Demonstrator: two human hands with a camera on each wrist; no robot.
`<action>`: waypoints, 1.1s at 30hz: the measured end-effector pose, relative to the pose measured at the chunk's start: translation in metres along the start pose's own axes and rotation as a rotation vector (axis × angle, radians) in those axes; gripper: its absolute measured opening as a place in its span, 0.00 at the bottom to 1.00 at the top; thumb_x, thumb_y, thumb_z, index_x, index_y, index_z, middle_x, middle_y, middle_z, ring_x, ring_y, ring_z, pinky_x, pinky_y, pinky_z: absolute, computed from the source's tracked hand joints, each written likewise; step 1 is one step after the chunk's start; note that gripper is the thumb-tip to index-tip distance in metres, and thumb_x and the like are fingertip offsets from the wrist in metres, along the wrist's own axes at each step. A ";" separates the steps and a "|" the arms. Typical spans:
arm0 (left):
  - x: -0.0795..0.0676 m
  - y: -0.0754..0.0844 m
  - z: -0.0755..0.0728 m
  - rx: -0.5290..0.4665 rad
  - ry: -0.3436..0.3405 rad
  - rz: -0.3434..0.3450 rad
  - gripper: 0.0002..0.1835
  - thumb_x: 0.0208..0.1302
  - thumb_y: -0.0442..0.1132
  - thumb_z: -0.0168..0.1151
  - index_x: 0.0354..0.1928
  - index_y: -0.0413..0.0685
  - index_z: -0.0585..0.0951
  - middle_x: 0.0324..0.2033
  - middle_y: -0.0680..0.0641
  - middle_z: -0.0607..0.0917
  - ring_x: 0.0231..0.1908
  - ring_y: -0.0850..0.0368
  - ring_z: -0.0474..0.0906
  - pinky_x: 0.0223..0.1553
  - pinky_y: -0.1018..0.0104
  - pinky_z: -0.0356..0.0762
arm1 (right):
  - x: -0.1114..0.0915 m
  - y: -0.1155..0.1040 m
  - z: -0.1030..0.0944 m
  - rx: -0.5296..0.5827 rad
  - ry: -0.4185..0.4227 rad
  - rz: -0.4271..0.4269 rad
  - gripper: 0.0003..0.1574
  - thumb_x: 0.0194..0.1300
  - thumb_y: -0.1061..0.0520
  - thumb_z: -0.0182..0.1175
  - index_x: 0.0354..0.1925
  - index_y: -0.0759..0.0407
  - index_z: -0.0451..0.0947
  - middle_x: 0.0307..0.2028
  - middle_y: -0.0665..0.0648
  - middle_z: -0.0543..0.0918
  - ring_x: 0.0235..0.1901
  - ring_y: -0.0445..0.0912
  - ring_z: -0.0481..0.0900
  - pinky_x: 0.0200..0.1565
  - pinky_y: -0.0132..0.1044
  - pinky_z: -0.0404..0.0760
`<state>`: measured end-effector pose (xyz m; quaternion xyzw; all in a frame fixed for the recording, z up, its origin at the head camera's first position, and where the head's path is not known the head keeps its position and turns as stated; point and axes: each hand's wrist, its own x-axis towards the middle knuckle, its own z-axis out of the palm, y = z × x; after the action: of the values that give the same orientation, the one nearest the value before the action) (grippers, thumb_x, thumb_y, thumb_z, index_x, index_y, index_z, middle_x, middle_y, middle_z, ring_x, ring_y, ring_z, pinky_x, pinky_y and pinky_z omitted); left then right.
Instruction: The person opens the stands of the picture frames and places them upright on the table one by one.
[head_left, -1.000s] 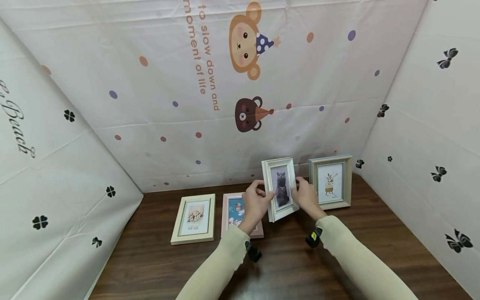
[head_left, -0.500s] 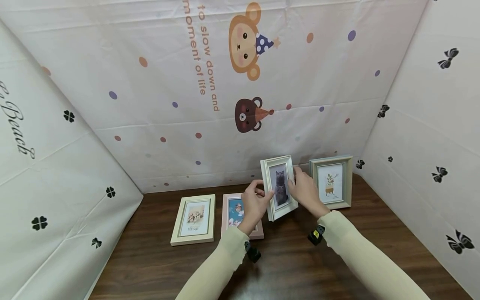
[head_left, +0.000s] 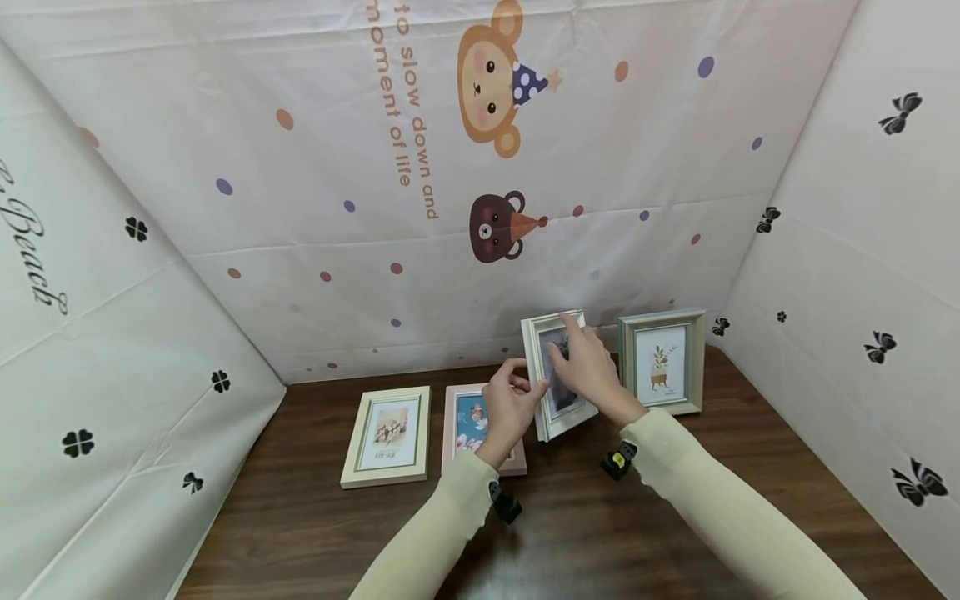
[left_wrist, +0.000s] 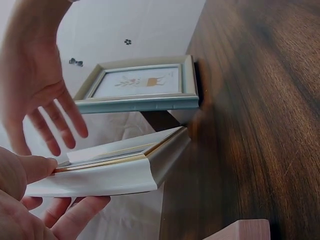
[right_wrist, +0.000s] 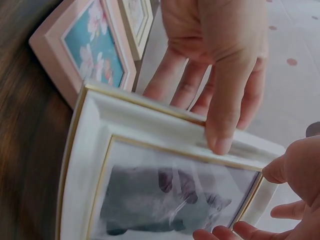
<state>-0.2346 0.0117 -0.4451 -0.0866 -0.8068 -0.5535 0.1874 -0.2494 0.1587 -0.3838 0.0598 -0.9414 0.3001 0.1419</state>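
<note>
A white picture frame [head_left: 573, 414] with thin gold lines and a grey cat picture stands tilted near the back wall. My left hand [head_left: 510, 412] pinches its left side, thumb on the front border and fingers behind, as the right wrist view shows. My right hand [head_left: 588, 367] lies over the front with fingers extended, hiding part of the cat. One of its fingertips is right at the upper border. In the left wrist view the right hand [left_wrist: 37, 75] hovers by the frame's glazed face, fingers spread.
Left of the white frame lie a pink picture frame [head_left: 450, 421] and a cream picture frame [head_left: 386, 479]. A grey-green picture frame [head_left: 697, 362] with a plant print stands at right. Printed cloth walls [head_left: 330, 308] border the brown wooden table [head_left: 315, 542].
My right hand has left the white frame's right edge and moved left and up across its front. The left hand keeps its hold, and the frame has barely moved.
</note>
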 end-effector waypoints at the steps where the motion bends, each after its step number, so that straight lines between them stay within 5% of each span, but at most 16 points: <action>1: 0.000 0.000 0.000 -0.002 0.000 0.001 0.20 0.58 0.38 0.79 0.52 0.46 0.85 0.24 0.50 0.84 0.23 0.65 0.81 0.29 0.68 0.83 | 0.000 -0.002 0.000 0.001 0.001 -0.004 0.40 0.78 0.48 0.56 0.79 0.58 0.56 0.62 0.76 0.72 0.44 0.69 0.81 0.35 0.60 0.81; 17: 0.001 -0.001 0.001 0.018 0.005 -0.010 0.19 0.58 0.38 0.78 0.51 0.46 0.86 0.23 0.50 0.85 0.22 0.65 0.82 0.28 0.70 0.82 | 0.006 -0.022 0.010 0.059 0.023 -0.077 0.37 0.78 0.47 0.55 0.77 0.59 0.60 0.64 0.72 0.73 0.53 0.66 0.79 0.49 0.64 0.80; 33: 0.001 -0.001 0.002 0.035 0.025 0.002 0.18 0.57 0.38 0.78 0.50 0.47 0.86 0.20 0.53 0.83 0.20 0.67 0.79 0.27 0.70 0.81 | 0.008 -0.031 0.015 0.060 0.049 -0.115 0.38 0.72 0.55 0.64 0.73 0.64 0.64 0.55 0.70 0.79 0.44 0.61 0.83 0.40 0.56 0.83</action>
<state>-0.2366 0.0127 -0.4462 -0.0773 -0.8140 -0.5401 0.1995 -0.2548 0.1249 -0.3760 0.1105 -0.9232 0.3211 0.1802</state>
